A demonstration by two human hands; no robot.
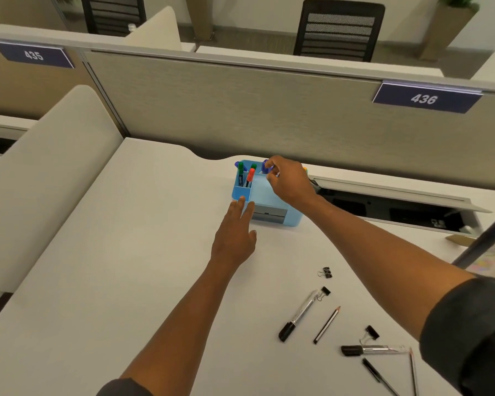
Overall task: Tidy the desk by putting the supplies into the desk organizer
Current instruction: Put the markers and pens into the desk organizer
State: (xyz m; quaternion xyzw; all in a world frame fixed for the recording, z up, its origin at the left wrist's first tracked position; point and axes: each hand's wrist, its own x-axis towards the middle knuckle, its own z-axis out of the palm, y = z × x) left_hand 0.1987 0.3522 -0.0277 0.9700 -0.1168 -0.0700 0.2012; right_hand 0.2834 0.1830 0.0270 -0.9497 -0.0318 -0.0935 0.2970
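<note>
A light blue desk organizer stands at the far middle of the white desk. A green-capped marker and a red-capped marker stand in its left compartments. My right hand hovers over the organizer's back and pinches a blue-capped marker. My left hand reaches flat toward the organizer's front left corner, fingers straight, fingertips touching it. Near me lie two black-capped markers, a pencil, a black pen and several black binder clips.
A grey partition with label 436 runs behind the desk. An open cable tray lies right of the organizer. A framed picture sits at the right edge. A cream side divider bounds the left.
</note>
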